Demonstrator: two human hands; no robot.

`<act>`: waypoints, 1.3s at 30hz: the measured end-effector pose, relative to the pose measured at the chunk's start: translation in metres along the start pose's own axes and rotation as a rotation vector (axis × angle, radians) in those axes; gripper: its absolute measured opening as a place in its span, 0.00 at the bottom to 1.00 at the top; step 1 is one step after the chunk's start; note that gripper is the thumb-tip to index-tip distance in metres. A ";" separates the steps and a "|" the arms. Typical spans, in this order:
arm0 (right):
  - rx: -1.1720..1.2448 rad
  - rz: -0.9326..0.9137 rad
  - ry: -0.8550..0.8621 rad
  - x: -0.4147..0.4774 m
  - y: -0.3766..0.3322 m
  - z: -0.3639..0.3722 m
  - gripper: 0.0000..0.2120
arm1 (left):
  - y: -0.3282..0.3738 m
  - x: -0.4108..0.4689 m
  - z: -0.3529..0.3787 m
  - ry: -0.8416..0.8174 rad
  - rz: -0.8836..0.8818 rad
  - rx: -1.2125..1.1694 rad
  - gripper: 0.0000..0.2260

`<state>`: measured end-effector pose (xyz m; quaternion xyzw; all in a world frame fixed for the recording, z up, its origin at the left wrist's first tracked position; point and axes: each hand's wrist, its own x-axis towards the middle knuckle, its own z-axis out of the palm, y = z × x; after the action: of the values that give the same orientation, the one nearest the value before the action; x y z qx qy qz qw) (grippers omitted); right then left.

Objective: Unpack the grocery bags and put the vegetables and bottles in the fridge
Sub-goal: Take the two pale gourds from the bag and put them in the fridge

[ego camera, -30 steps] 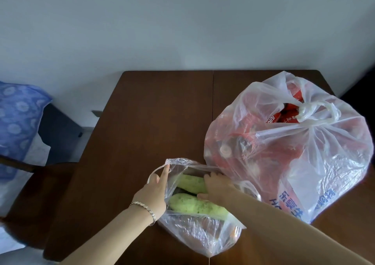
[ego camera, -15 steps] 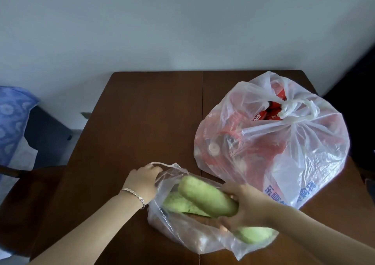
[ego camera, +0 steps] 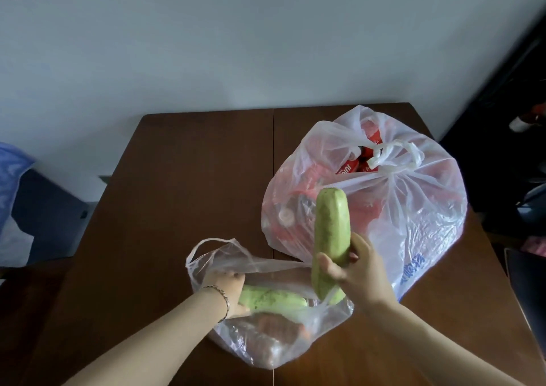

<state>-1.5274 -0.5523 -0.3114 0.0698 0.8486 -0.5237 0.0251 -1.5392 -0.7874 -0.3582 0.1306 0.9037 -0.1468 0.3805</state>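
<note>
The right grip [ego camera: 359, 270] has drawn one pale green gourd [ego camera: 331, 238] out of the small clear bag [ego camera: 266, 347] and stood it upright, tip toward 12 o'clock. The left grip [ego camera: 229, 294] has left the bag's 9 o'clock rim and now holds the second gourd [ego camera: 271, 300] inside.

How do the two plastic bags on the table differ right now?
The small bag lies open, its handles loose; the large bag has its handles knotted together. The small bag holds a pale green gourd; the large bag holds red-labelled bottles. The large bag stands far taller and fuller. Both are thin see-through plastic on the brown table.
</note>
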 end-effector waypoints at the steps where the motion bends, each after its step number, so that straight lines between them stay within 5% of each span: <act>1: -0.004 0.002 -0.006 -0.001 0.000 0.001 0.27 | 0.000 0.004 0.004 -0.062 -0.019 -0.033 0.34; 5: -0.028 -0.022 -0.031 -0.004 -0.004 0.002 0.26 | 0.004 0.009 0.010 -0.098 -0.036 -0.143 0.40; 13: -0.024 -0.091 -0.079 0.000 -0.016 -0.001 0.17 | 0.006 -0.040 -0.058 0.229 0.065 0.272 0.24; 18: 0.148 -0.170 0.066 0.003 -0.052 -0.007 0.18 | -0.019 -0.084 -0.130 0.400 0.016 0.233 0.17; 23: 0.339 -0.273 0.329 0.000 -0.110 -0.042 0.21 | -0.050 -0.119 -0.193 0.535 -0.007 -0.106 0.16; 30: 0.145 -0.233 0.720 -0.038 -0.132 -0.126 0.18 | -0.012 -0.111 -0.225 0.327 0.337 -1.194 0.19; 35: -0.155 -0.045 0.826 -0.113 -0.110 -0.189 0.18 | 0.092 -0.114 -0.236 0.210 0.571 -1.168 0.28; 39: -0.504 0.157 0.945 -0.200 -0.081 -0.233 0.28 | 0.197 -0.144 -0.240 0.140 0.746 -0.996 0.16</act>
<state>-1.3338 -0.3986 -0.1113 0.3530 0.8590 -0.2119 -0.3044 -1.5290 -0.5362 -0.1258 0.2537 0.7798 0.4437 0.3614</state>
